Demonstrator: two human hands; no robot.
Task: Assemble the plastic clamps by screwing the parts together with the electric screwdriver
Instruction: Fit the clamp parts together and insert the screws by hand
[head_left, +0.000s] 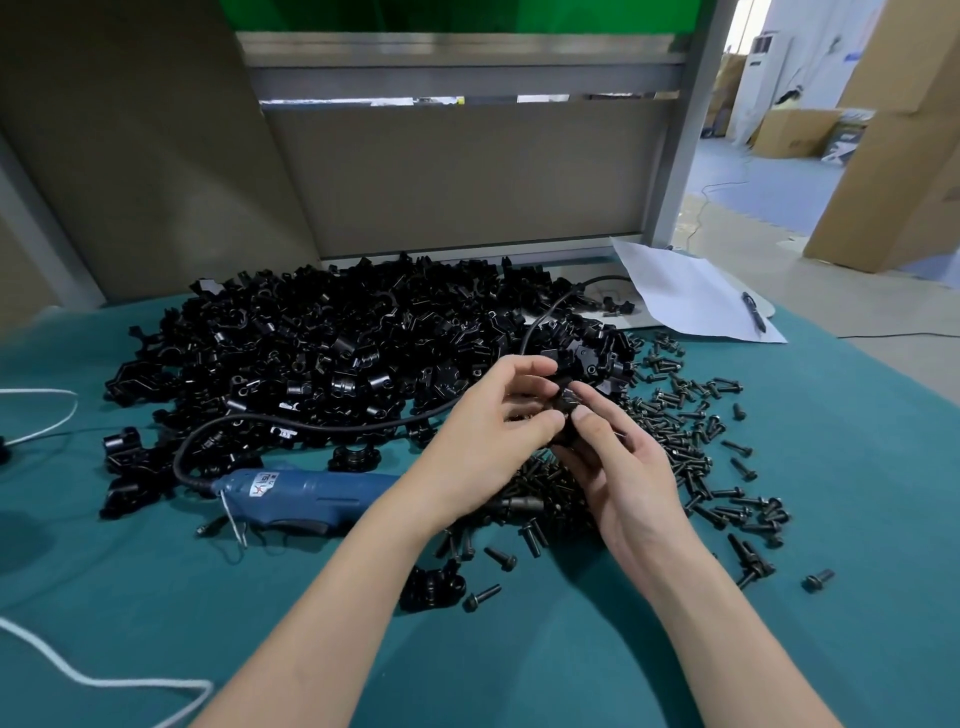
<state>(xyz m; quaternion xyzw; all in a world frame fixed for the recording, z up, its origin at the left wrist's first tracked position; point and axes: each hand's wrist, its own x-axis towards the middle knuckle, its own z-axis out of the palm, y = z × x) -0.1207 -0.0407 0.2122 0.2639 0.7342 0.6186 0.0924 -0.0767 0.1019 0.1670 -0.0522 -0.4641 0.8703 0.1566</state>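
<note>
Teal cloth covers the bench (779, 649), which backs onto a grey partition panel. On it lies the blue electric screwdriver (311, 493), flat on its side, its black cable (291, 423) looping away from its rear end and over the parts heaped behind it. That heap of black plastic clamp parts (311, 343) is large and tangled: glossy moulded pieces with curved jaws and short round collars. To the right of the screwdriver spreads a scatter of dark flanged screws (696, 447), thick near the tool's tip and thinner farther out.

Both hands meet just beyond the screwdriver's tip, above the screws. The left hand (483, 441) has its fingers and thumb curled in, pinching a small black clamp piece (566, 402). The right hand (618, 467) cups the same piece from the other side, its thumb pressed on it. Most of the piece is hidden by fingers, so its shape cannot be told.

One loose clamp part (431, 587) sits in front of the screwdriver. Far behind and right of it lies a white sheet of paper (691, 291) with a pen (753, 312) on top.
</note>
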